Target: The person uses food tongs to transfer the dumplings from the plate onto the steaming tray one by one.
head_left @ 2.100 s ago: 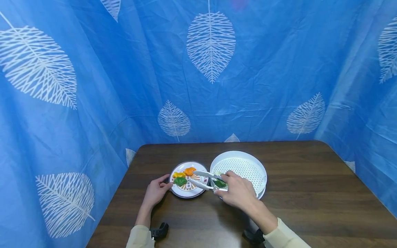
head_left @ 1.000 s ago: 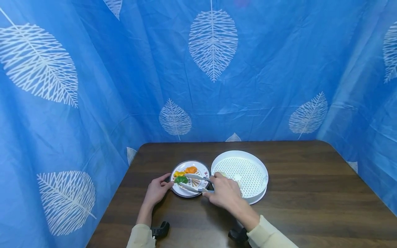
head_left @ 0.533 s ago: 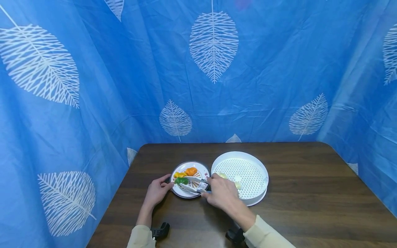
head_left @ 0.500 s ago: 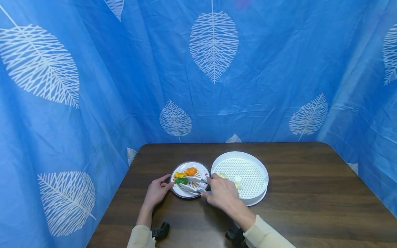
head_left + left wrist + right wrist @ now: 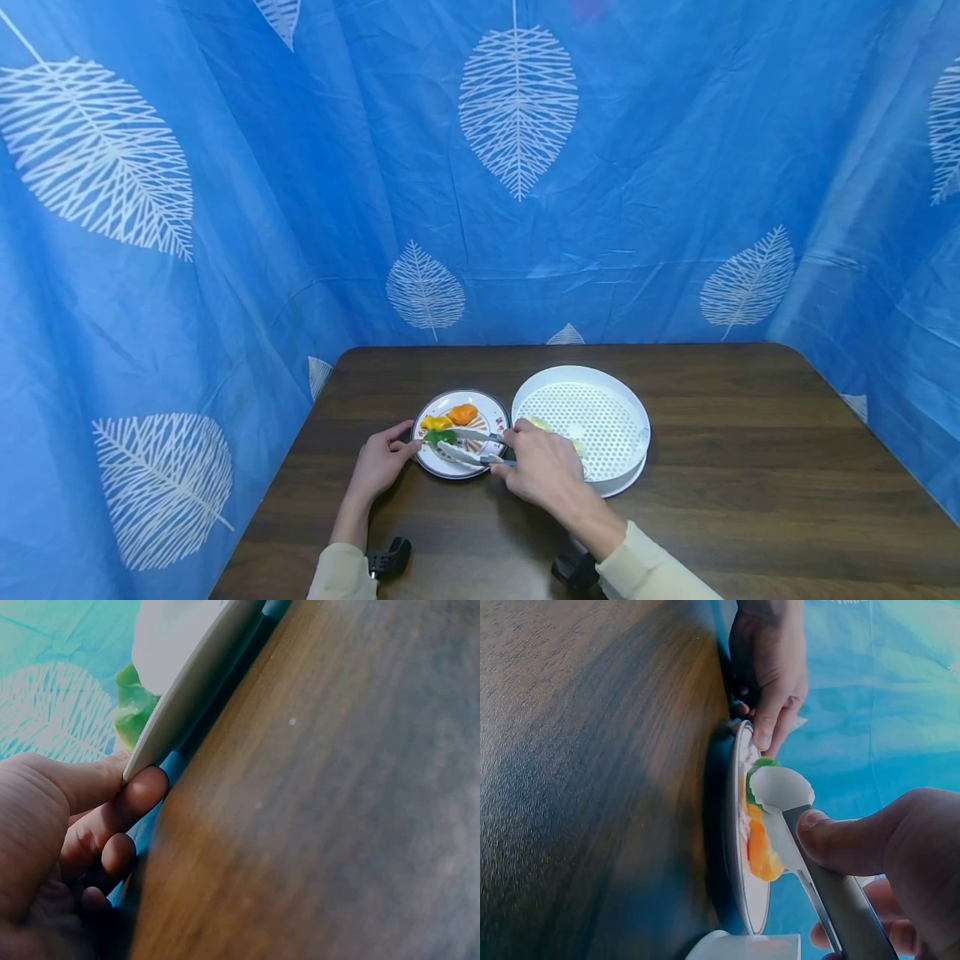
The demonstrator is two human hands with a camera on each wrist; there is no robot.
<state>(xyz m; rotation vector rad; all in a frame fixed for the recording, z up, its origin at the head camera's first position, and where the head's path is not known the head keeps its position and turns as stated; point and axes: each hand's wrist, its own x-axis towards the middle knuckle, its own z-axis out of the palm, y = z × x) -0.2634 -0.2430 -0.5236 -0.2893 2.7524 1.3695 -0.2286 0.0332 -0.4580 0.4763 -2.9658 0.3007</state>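
My left hand pinches the rim of a round patterned plate between thumb and fingers; the left wrist view shows the plate's edge in that grip. On the plate lie a green, a yellow and an orange piece, like bell peppers. My right hand grips tongs with pale, scoop-like tips and grey handles. Their tips reach over the plate, spread apart, right at the green pepper. In the right wrist view one white tip partly covers that pepper.
To the plate's right stands a white round basket with a perforated floor, on a white base. Pale pieces lie inside, partly hidden by my right hand. The table is dark wood, with a blue leaf-print curtain behind.
My right hand has brought the tongs left and down from the basket's edge to the green pepper, which has shifted slightly. My left hand keeps its hold on the plate.
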